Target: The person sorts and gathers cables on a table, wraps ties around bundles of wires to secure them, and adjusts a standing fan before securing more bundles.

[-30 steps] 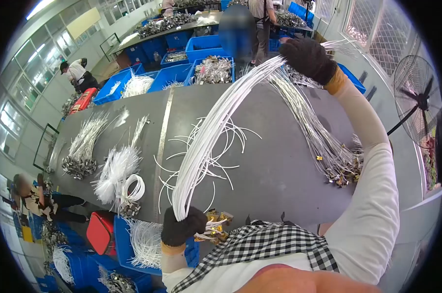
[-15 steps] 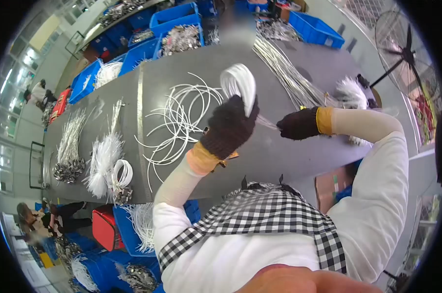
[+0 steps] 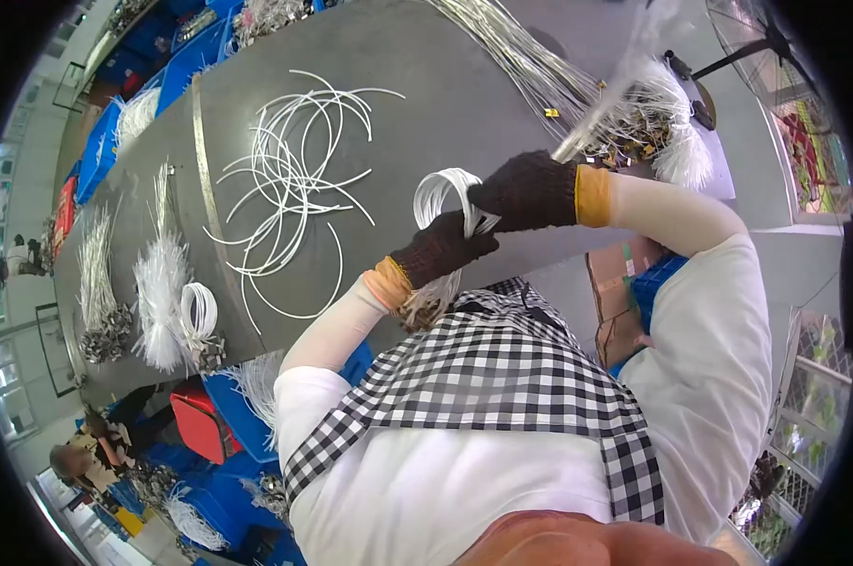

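Note:
A looped bundle of white wires [image 3: 442, 191] is held between my two dark-gloved hands over the table's near edge. My left hand [image 3: 442, 249] is closed round its lower part, with metal-ended tips hanging below. Against the top of the same bundle, my right hand [image 3: 525, 192] is closed, touching my left fingers. Clear, motion-blurred strands stick up from behind my right hand. Loose curved white wires [image 3: 289, 189] lie on the grey table [image 3: 398, 123] to the left.
Wire bundles with metal ends [image 3: 530, 75] lie at the back right, beside a white strand bundle [image 3: 679, 127]. More bundles [image 3: 96, 283] lie at the left, with a coiled one [image 3: 198, 311]. A red stool [image 3: 200, 423], blue bins, a cardboard box [image 3: 620, 292] and a seated person [image 3: 91, 457] surround the table.
The long stretched bundle is now folded into a loop. My right hand has come in from the right to meet my left hand, and the view has turned and tipped down.

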A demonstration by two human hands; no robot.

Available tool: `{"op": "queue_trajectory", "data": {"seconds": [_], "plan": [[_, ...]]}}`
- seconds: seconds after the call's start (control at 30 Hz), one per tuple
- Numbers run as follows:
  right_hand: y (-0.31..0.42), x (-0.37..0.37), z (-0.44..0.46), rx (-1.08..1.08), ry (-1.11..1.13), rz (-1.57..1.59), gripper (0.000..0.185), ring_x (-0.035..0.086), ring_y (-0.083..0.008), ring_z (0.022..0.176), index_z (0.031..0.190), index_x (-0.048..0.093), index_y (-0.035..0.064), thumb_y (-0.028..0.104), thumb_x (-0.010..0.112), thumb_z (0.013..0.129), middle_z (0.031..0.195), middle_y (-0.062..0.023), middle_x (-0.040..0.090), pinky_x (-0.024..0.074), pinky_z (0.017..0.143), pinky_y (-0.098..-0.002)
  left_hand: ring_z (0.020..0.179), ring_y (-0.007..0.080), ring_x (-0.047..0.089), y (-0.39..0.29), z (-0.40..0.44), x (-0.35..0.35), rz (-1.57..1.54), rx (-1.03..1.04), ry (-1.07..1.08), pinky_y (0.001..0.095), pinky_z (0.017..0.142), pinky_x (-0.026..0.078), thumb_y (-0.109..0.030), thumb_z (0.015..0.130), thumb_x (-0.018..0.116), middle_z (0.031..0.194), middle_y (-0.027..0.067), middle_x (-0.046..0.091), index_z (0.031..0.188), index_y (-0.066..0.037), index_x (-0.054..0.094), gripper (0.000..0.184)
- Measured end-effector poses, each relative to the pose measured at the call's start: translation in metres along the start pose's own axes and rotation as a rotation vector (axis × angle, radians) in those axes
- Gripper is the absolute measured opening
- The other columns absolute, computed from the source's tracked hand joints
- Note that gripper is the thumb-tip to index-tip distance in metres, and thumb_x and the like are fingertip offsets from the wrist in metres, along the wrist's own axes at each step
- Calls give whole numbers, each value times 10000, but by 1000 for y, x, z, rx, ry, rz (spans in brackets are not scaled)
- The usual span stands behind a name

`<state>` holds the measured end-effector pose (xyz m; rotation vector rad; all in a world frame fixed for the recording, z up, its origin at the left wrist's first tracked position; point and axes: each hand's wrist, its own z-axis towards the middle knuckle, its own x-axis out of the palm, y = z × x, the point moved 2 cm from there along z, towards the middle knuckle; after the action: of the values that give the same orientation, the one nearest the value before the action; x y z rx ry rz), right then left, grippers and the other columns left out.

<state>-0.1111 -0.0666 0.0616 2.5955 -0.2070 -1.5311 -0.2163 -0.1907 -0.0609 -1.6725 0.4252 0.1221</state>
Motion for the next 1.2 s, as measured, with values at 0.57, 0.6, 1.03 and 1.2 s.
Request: {"op": "queue_trajectory", "data": {"seconds": [0.57,0.6,1.03,1.2], "plan": [[-38,146,170,-389,-169,217,175,680,-350,798,877,721,84,204,641,776,808,-158,692,532,736,-479,736,139,634,123,-4,-27,-256,-591,208,311,638,538,-317,850,693,923,79,688,1245,-75,580,477],[-39,142,171,-339,-86,152,163,678,-348,818,826,715,74,205,664,743,816,-168,692,529,748,-474,736,139,634,113,0,-34,-272,-585,244,308,633,537,-309,839,697,931,75,690,1232,-82,592,466],[-62,126,193,-320,-83,194,206,666,-362,873,920,661,65,225,641,792,873,-184,682,514,780,-473,849,342,693,113,16,-13,426,-507,-432,436,755,531,-159,793,592,924,167,706,1007,-50,673,254],[-65,80,186,-169,-210,263,220,663,-363,848,967,633,111,301,629,857,900,-168,677,525,739,-464,1060,328,656,115,7,-72,210,-609,-246,449,828,511,-278,834,598,1147,173,676,1127,-115,684,346]]}}
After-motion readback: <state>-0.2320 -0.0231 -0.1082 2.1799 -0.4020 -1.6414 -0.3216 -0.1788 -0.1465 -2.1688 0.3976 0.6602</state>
